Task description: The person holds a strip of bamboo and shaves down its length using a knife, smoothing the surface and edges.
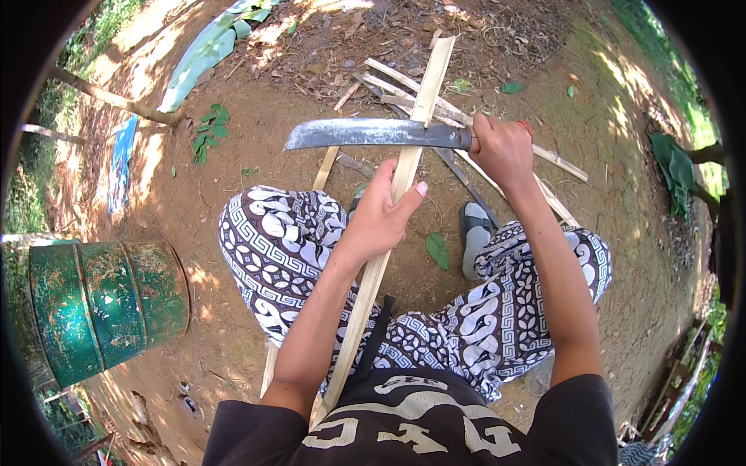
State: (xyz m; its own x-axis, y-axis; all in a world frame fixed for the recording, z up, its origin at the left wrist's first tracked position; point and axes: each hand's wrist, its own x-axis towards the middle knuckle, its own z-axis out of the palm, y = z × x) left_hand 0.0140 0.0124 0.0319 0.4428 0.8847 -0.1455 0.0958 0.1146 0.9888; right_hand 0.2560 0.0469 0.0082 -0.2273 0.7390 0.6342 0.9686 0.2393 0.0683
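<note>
My left hand (382, 213) is wrapped round a long pale strip of split bamboo (402, 172), which runs from beside my left side up and away past my knees. In my right hand (501, 151) is the handle of a machete (365, 133), my fingers closed round it. The broad grey blade lies crosswise over the strip, just beyond my left hand, its tip pointing left. Blade and strip appear to touch where they cross. A dark strap or sheath (374, 342) lies at my waist beside the strip.
Several more bamboo strips (563, 165) lie crossed on the dirt ahead. A rusty green drum (109, 303) lies on its side at left. Banana leaf (203, 62) and a leafy sprig (210, 133) are on the ground at far left. A sandalled foot (474, 233) rests between my patterned trouser legs.
</note>
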